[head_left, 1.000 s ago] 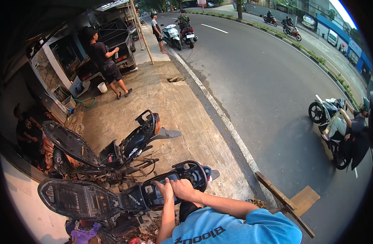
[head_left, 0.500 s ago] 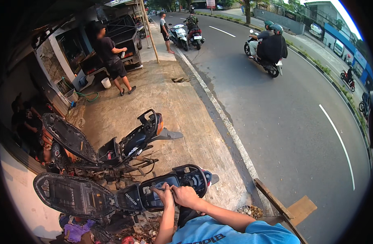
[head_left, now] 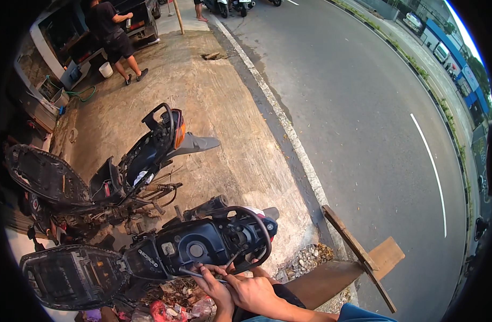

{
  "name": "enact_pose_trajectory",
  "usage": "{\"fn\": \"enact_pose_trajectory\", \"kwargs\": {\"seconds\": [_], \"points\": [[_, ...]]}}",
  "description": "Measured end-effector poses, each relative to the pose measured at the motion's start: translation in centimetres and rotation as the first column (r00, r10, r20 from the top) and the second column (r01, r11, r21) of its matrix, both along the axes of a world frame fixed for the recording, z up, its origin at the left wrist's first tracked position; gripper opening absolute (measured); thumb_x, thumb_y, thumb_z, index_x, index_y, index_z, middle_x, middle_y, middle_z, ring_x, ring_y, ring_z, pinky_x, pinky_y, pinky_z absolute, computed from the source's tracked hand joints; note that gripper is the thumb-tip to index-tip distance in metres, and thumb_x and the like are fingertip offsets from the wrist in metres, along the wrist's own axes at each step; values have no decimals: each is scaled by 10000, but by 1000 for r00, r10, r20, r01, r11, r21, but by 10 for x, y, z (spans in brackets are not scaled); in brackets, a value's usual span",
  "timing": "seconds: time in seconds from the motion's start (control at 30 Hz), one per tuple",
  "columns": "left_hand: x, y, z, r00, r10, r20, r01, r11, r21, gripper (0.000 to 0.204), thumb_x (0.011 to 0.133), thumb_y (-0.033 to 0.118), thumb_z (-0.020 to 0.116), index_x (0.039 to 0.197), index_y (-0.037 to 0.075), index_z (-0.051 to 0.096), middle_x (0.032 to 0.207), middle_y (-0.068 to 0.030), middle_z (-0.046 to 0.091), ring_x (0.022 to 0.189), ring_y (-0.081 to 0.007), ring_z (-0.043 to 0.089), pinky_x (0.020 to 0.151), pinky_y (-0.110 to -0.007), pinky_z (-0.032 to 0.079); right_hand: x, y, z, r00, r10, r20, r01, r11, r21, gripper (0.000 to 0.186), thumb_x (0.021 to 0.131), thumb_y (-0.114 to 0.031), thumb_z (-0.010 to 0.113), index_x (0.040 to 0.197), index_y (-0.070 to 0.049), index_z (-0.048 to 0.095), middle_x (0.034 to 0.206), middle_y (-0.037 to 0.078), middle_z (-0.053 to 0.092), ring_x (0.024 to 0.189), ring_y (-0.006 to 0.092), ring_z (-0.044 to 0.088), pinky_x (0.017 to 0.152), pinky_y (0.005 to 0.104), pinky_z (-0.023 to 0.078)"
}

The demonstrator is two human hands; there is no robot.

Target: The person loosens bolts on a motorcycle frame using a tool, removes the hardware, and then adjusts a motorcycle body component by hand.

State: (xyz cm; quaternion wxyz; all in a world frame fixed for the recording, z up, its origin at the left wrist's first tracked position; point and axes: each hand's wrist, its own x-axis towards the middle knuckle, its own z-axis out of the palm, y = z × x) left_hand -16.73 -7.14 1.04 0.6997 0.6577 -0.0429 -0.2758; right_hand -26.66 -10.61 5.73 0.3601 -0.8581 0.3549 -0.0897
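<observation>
Concrete forecourt (head_left: 213,102) beside a road: my left hand (head_left: 216,287) closes on a thin grey metal rod (head_left: 203,275) at the open under-seat well of the black scooter (head_left: 203,249); my right hand (head_left: 256,292), fingers curled, touches the left just beside it.

Head camera looks steeply down, close over the motorbike (head_left: 203,249), facing the roadside.

Both hands (head_left: 240,290) at open scooter (head_left: 203,249), second scooter (head_left: 144,161) behind, roadside.
</observation>
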Motion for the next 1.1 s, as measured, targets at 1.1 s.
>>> {"fn": "enact_pose_trajectory", "kwargs": {"seconds": [1.1], "points": [[18,12,-6,936,-251,-246,238,968,-82,242,967,30,312,1206,32,274,982,-190,569,826,-278,658,894,-386,538,17,22,14,974,-128,-188,175,948,266,202,923,-216,572,1007,-33,589,808,221,668,717,421,653,620,521,521]]}}
